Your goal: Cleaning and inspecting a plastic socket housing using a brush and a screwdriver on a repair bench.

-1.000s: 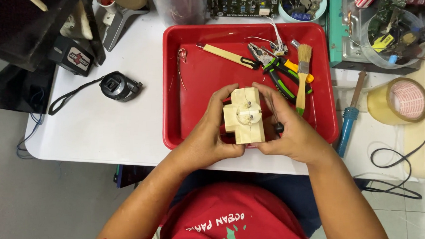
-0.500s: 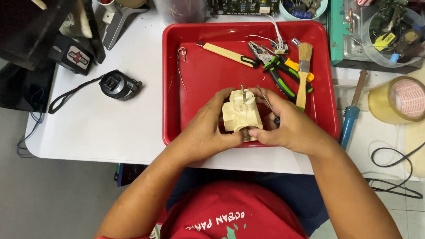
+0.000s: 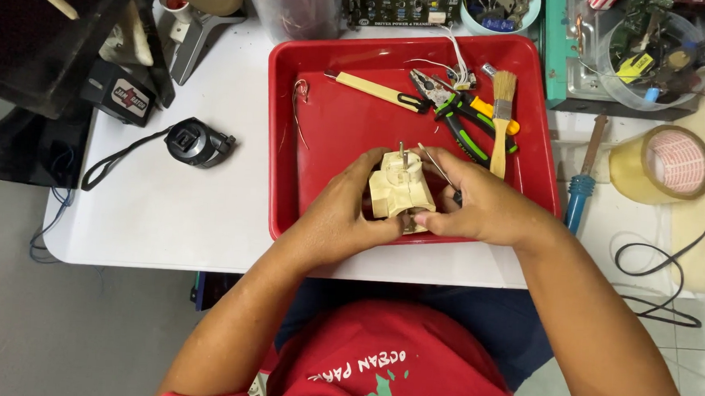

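Both hands — left hand [image 3: 344,214] and right hand [image 3: 481,205] — pinch the cream plug adapter [image 3: 401,191] from either side above the red tray's [image 3: 533,135] near edge, where its smooth casing and protruding metal pins could, I judge, let it twist loose.

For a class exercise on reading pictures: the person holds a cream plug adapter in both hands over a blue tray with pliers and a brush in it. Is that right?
Not quite: the tray is red, not blue, as the head view shows. The rest stands: both the left hand and the right hand hold the cream plug adapter over it, with the pliers and brush in it.
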